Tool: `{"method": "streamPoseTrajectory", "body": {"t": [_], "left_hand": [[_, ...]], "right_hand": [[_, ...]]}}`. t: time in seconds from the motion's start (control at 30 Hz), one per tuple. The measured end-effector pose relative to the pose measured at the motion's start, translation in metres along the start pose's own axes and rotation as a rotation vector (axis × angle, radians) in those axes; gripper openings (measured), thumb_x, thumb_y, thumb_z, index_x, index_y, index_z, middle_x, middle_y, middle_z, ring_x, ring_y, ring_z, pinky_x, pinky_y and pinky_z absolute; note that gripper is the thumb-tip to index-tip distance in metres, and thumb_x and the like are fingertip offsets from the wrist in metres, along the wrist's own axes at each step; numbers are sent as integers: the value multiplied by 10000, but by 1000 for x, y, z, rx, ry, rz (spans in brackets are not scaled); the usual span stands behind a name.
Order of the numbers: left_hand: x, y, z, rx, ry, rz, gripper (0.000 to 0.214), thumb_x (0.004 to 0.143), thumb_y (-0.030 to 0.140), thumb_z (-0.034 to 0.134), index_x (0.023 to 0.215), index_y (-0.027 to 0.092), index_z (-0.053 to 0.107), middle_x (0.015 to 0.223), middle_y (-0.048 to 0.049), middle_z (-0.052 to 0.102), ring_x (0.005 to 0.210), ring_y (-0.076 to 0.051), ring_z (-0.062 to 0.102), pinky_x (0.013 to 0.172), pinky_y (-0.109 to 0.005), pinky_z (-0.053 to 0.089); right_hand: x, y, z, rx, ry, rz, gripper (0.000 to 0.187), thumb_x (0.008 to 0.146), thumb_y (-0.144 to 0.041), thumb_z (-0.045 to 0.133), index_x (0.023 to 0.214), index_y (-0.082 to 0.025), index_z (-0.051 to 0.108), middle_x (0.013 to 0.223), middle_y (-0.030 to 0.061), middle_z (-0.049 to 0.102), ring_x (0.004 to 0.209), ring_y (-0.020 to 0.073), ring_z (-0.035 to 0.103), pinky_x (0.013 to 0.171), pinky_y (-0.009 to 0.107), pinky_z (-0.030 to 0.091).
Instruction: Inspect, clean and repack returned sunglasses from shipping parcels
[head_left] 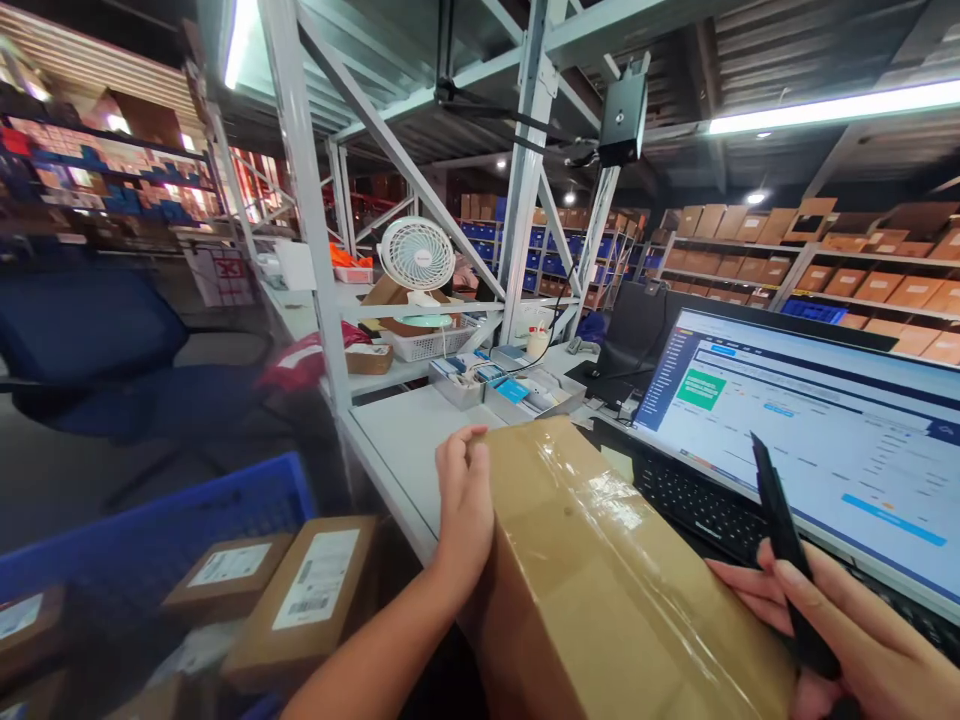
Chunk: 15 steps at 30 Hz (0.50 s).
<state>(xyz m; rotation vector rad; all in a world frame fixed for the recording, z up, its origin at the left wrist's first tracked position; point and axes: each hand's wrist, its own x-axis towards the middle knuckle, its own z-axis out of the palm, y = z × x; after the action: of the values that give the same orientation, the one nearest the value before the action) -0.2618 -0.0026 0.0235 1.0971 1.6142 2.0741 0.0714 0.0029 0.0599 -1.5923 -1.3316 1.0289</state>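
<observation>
A taped brown cardboard box (600, 590) rests on the white table in front of me. My left hand (463, 500) grips the box's far left end, fingers curled over its edge. My right hand (847, 630) lies at the box's right side with its fingers closed around a black pen (784, 545) that points up toward the screen.
A laptop with a lit screen (825, 440) and black keyboard (697, 505) stands at the right. A small white fan (417, 255), a white basket (431, 342) and trays of small items (502, 385) sit farther back. A blue crate (150, 540) with labelled parcels (315, 590) is at the lower left.
</observation>
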Motion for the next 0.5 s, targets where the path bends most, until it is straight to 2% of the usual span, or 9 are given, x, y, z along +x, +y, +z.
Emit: {"method": "streamPoseTrajectory", "body": {"t": [0.1, 0.2, 0.3, 0.37, 0.43, 0.5], "left_hand": [[-5, -7, 4, 15, 47, -10, 368, 995, 509, 366, 1185, 257, 555, 1243, -92, 507, 1213, -278, 498, 1099, -500, 394], [-15, -16, 6, 96, 8, 129, 334, 1024, 458, 361, 1205, 264, 564, 1249, -94, 511, 1244, -263, 486, 1109, -499, 382], [-23, -21, -2, 272, -164, 400, 265, 1024, 346, 416, 1172, 268, 622, 1321, -99, 515, 1277, -256, 482, 1071, -474, 406], [-25, -20, -8, 385, -182, 627, 218, 989, 263, 478, 1114, 246, 655, 1398, -106, 519, 1328, -283, 458, 1086, -493, 369], [-24, -19, -10, 405, -203, 857, 212, 962, 263, 502, 1091, 206, 660, 1361, -117, 593, 1310, -302, 494, 1114, -519, 319], [-23, -18, -8, 342, -246, 998, 295, 979, 356, 459, 1095, 170, 656, 1198, -120, 695, 1173, -289, 598, 1064, -501, 358]], "right_hand": [[16, -21, 1, 10, -120, 40, 505, 656, -746, 708, 1045, -433, 633, 1242, 118, 713, 1194, 379, 640, 436, 406, 558], [34, -40, 4, -157, -115, -55, 357, 786, -697, 592, 954, -382, 584, 1210, 149, 717, 1143, 371, 669, 367, 359, 457], [54, -48, 0, -320, 0, -113, 249, 870, -588, 468, 886, -352, 545, 1069, 185, 733, 991, 350, 717, 414, 361, 431], [66, -54, -8, -468, 31, -159, 235, 885, -539, 441, 881, -335, 558, 921, 172, 732, 786, 323, 717, 536, 417, 483], [74, -64, -11, -631, -10, -263, 262, 900, -523, 443, 903, -316, 602, 821, 136, 715, 680, 287, 674, 674, 444, 500], [75, -78, -5, -696, -120, -369, 336, 920, -539, 435, 986, -294, 656, 873, 118, 721, 779, 280, 675, 766, 420, 503]]}}
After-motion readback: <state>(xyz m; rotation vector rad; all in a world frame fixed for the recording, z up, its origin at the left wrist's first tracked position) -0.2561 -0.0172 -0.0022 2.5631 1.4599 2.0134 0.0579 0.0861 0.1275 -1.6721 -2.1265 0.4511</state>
